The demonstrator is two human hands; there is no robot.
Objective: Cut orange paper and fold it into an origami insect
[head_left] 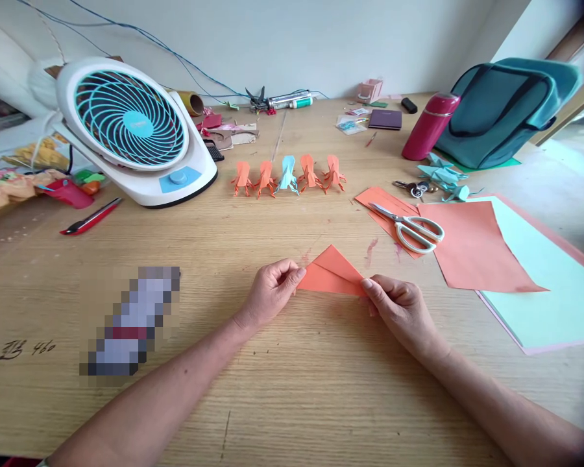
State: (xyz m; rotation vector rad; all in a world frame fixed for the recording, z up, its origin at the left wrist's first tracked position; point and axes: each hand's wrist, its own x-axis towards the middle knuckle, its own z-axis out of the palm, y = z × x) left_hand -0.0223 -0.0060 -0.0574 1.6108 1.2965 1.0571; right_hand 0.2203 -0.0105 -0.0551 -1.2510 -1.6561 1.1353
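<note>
An orange sheet of paper (331, 275), folded into a triangle with its peak pointing away from me, is held between my two hands over the table. My left hand (276, 285) pinches its left corner between thumb and fingers. The right corner is gripped by my right hand (396, 301), thumb on top. A slanting crease or flap edge runs across the paper's face. Beyond it stands a row of several folded paper figures with legs, mostly orange, with one light blue figure (288, 175) in the middle.
White-handled scissors (418, 233) lie on orange paper pieces to the right, beside an orange sheet (481, 250) and pale green paper (545, 311). A white fan (141, 130) stands at back left. A pink bottle (431, 126) and teal bag (506, 117) stand back right. A red cutter (91, 217) lies left.
</note>
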